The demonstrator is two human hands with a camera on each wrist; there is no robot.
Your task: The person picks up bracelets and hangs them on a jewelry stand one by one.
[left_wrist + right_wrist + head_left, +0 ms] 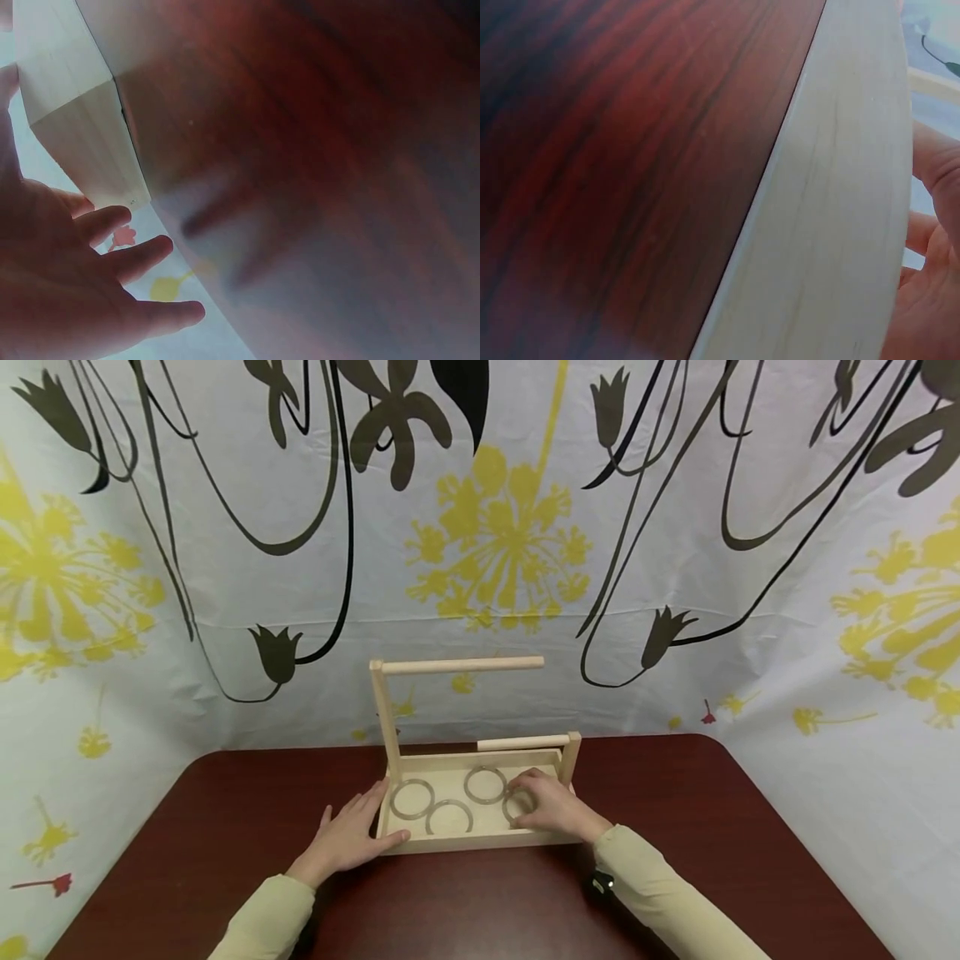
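A shallow wooden tray point(480, 842) with an upright post at each end stands on the table. Flat in it lie several pale, see-through rings: a left ring point(393, 811), a front ring point(429, 821) and a back ring point(467, 791). My right hand point(553, 803) reaches into the right end, fingers and thumb curled at opposite sides of the rightmost ring point(506, 815), partly hiding it. My left hand point(351, 835) rests against the tray's left end, thumb over the front rim; in the left wrist view its fingers are spread and straight beside the wooden corner point(97, 142).
A tall left post point(386, 722) carries a long round bar point(465, 666) whose right end is free. From the short right post point(571, 760) a lower bar point(522, 743) points left. The dark red table point(480, 902) ends at a patterned cloth backdrop point(480, 577).
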